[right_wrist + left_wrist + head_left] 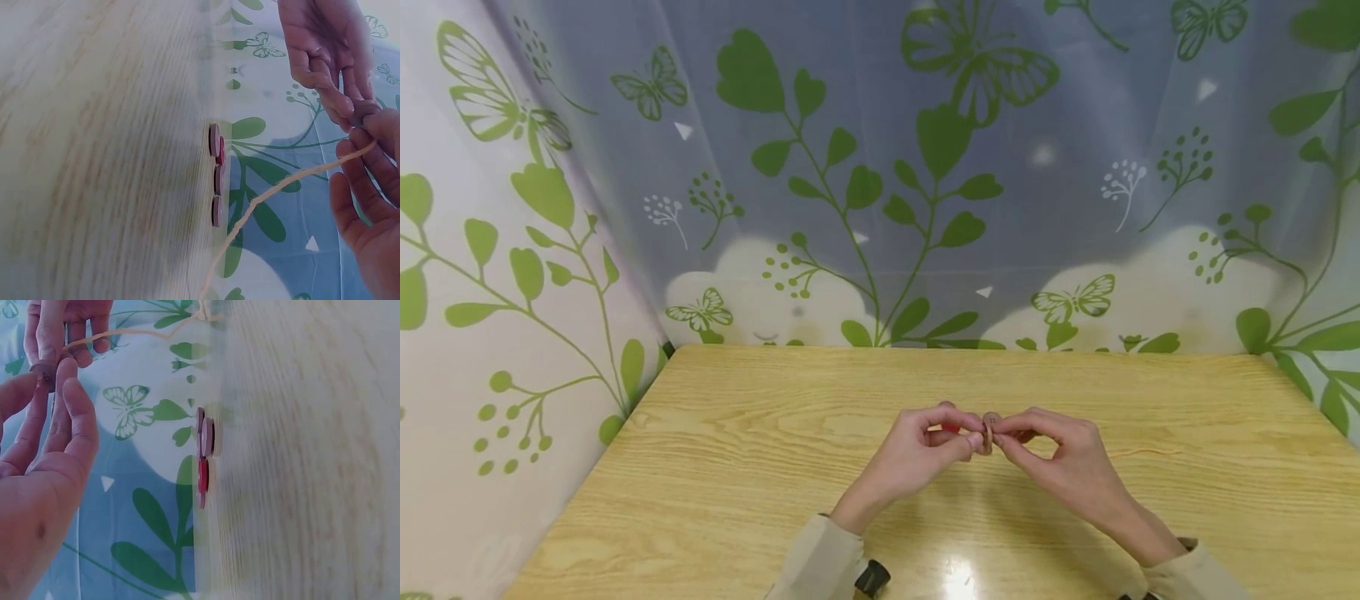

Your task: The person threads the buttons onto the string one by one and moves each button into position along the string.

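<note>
Button, held, brown point(991, 421): one, round, holes visible; located off the worktop between two hands, at about half past four from the centre of the head view. Turned nearly edge-on; whether anything passes through its holes cannot be told.

Left hand point(921, 446): at nine o'clock of the held button. Grip closed to a pinch, thumb and forefinger on the button.

Right hand point(1067, 458): at three to four o'clock of the held button. Grip likewise narrowed to a pinch, fingertips meeting the button's near edge, string between them; how firmly it also has the button cannot be told.

String point(281, 187): one, thin, pale orange. Leaves the right fingertips and, in the right wrist view, falls away towards seven o'clock.

Buttons, loose: a red button point(221, 151), at nine o'clock of the held one in the head view, partly hidden by the left fingers; with it, several brown buttons point(217, 211), clustered close on the wood.

Worktop point(737, 433): wood-grained, yellowish, beneath both hands.

Sleeves point(820, 554): beige, a pair, entering from six and five o'clock.

Backdrop cloth point(850, 250): blue-grey and white, printed with green leaves and butterflies, hanging at twelve o'clock behind the worktop.
</note>
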